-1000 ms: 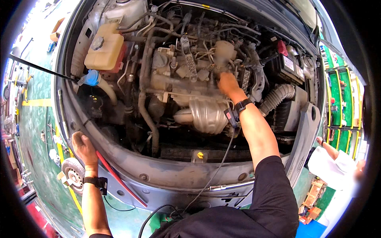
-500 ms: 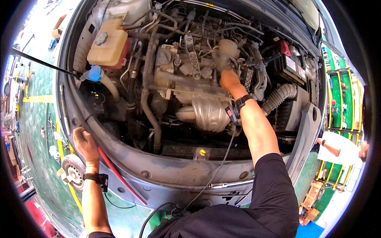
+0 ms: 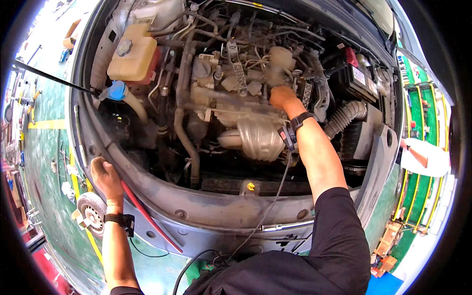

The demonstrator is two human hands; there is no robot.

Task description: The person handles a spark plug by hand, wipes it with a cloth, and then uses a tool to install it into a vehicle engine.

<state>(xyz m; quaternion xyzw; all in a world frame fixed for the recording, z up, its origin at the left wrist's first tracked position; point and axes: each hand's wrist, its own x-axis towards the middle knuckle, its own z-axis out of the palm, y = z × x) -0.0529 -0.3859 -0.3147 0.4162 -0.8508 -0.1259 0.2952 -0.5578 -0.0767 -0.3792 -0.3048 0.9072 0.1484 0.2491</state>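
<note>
My right hand [image 3: 284, 97] is closed in a fist over the middle of the dusty engine [image 3: 231, 110]. Just beyond its knuckles is a brownish blur [image 3: 276, 76], too smeared to name, in front of a tan rounded canister [image 3: 282, 57]. Below that wrist lies a silvery heat shield [image 3: 256, 138]. My left hand [image 3: 104, 173] rests with curled fingers at the left front edge of the engine bay [image 3: 142, 173]. Beside it a long red rod or tube [image 3: 147, 216] slants down across the car's front; whether the fingers hold it is hidden. Both wrists carry strapped devices.
A yellowed coolant tank [image 3: 132, 54] and a blue-capped filler neck [image 3: 116, 91] sit left; a black prop rod [image 3: 51, 76] crosses there. Right are the battery [image 3: 358, 83] and ribbed intake hose [image 3: 345, 119]. A chrome socket-tool bar [image 3: 286, 226] lies in front. Another person [image 3: 425, 157] stands far right.
My right hand has shifted slightly left, and the blur past it has changed a little. My left hand stays put. The person at far right has moved.
</note>
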